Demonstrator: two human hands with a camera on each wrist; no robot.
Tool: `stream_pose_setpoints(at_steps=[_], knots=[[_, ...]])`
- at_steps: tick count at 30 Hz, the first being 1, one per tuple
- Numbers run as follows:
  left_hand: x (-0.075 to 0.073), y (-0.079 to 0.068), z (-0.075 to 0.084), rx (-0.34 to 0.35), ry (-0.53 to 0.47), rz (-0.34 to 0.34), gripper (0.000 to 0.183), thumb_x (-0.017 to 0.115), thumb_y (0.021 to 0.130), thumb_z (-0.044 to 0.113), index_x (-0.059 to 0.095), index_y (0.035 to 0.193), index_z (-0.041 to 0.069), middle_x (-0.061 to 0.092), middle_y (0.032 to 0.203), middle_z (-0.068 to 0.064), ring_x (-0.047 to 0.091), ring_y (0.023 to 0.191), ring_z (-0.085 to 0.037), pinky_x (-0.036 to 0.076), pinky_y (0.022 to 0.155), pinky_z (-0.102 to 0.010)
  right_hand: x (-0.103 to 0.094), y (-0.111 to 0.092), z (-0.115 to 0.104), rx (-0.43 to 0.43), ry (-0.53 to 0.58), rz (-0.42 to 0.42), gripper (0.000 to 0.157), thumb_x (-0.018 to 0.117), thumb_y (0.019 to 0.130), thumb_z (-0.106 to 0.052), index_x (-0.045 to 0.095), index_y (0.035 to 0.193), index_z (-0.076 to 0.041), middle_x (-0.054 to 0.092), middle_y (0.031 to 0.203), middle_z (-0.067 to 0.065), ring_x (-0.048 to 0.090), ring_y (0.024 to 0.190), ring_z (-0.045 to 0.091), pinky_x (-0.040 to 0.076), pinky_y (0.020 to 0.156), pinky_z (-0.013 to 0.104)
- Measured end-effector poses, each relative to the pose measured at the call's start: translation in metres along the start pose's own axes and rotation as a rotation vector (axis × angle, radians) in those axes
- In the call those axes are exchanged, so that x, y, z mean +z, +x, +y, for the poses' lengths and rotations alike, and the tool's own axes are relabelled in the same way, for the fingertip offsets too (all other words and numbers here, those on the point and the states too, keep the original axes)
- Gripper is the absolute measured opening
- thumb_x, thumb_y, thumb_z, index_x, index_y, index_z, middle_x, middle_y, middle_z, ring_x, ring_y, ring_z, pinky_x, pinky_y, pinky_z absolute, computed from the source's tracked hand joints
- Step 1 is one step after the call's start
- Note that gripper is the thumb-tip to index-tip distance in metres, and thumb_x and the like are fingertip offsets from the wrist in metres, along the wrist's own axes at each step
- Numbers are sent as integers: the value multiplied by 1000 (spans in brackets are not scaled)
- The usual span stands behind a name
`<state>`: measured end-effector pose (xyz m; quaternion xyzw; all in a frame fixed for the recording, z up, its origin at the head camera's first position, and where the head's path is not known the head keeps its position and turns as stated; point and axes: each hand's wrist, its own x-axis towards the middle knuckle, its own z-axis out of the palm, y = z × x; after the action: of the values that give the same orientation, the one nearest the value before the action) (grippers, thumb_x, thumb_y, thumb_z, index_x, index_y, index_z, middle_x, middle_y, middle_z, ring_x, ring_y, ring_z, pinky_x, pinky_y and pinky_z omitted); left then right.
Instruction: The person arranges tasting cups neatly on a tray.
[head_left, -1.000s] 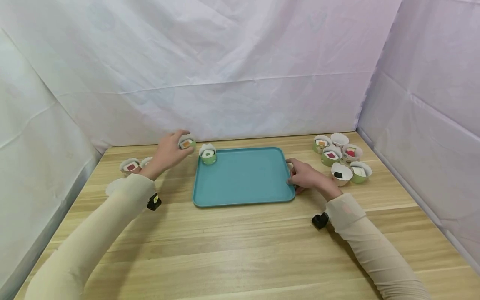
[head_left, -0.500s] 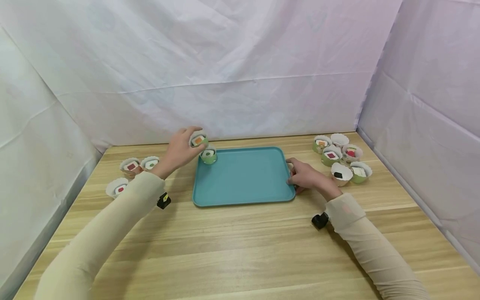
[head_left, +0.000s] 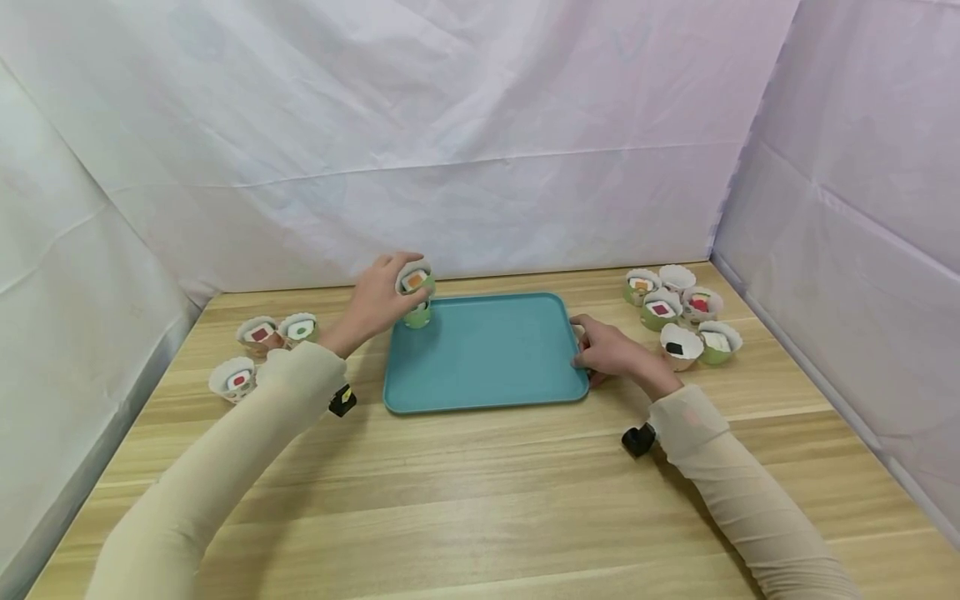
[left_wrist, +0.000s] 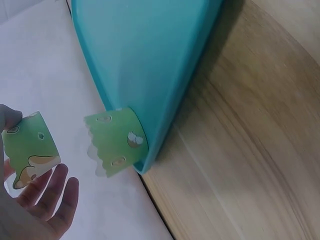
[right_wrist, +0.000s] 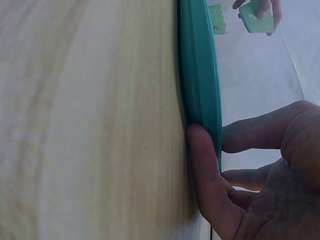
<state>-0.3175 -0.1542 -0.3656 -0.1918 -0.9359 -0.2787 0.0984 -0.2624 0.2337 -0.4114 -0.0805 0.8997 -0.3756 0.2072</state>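
Observation:
My left hand (head_left: 377, 302) pinches a green paper baking cup (left_wrist: 33, 147) by its sides, thumb opposite the fingers. Inside this cup lies a white piece with an orange square top (head_left: 415, 281). It is held above the back left corner of a blue-green tray (head_left: 487, 354). A second green baking cup (left_wrist: 120, 140) stands in that corner, partly hidden by the held cup in the head view. At the tray's right edge, my right hand (head_left: 611, 348) grips the rim, with fingers (right_wrist: 207, 175) on both sides of it.
Several filled baking cups (head_left: 300, 327) stand on the wooden table (head_left: 480, 500) at the left, one partly behind the left sleeve. Another group of cups (head_left: 662, 310) stands at the right, beyond the right hand. White cloth (head_left: 465, 150) hangs behind the table.
My left hand has moved right with the held baking cup, from left of the tray to over its back left corner. My right hand has stayed on the tray's rim.

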Motion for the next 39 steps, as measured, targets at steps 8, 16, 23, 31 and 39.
stream_pose_setpoints(at_steps=[8, 16, 23, 31, 39], knots=[[11, 2, 8, 31, 10, 13, 60, 69, 97, 43, 52, 149, 16, 56, 143, -18, 60, 115, -36, 53, 87, -54, 1, 1, 1, 13, -7, 7, 81, 63, 96, -3, 17, 163, -2, 57, 105, 19, 67, 70, 23, 64, 60, 36], [22, 4, 14, 58, 13, 8, 60, 69, 97, 43, 52, 150, 19, 59, 135, -15, 59, 98, -30, 51, 75, -45, 1, 2, 0, 9, -7, 7, 81, 63, 95, -3, 18, 162, -1, 57, 104, 19, 66, 73, 23, 64, 60, 36], [29, 6, 19, 93, 22, -17, 59, 69, 98, 43, 52, 149, 19, 60, 131, -17, 58, 97, -29, 49, 74, -45, 1, 3, 2, 13, -7, 9, 81, 64, 96, -3, 18, 162, -2, 57, 104, 19, 66, 74, 23, 64, 60, 36], [34, 7, 22, 103, 57, -52, 58, 69, 98, 41, 52, 149, 19, 60, 128, -15, 57, 92, -27, 48, 72, -43, 1, 3, 3, 17, -3, 9, 81, 64, 95, -4, 18, 163, -3, 57, 105, 19, 66, 75, 24, 64, 60, 36], [38, 11, 25, 107, 85, -80, 53, 70, 97, 39, 57, 143, 16, 65, 116, -14, 57, 92, -28, 49, 71, -42, 1, 1, 1, 17, -1, 13, 81, 63, 96, -3, 18, 163, -3, 57, 106, 20, 66, 74, 24, 64, 60, 36]])
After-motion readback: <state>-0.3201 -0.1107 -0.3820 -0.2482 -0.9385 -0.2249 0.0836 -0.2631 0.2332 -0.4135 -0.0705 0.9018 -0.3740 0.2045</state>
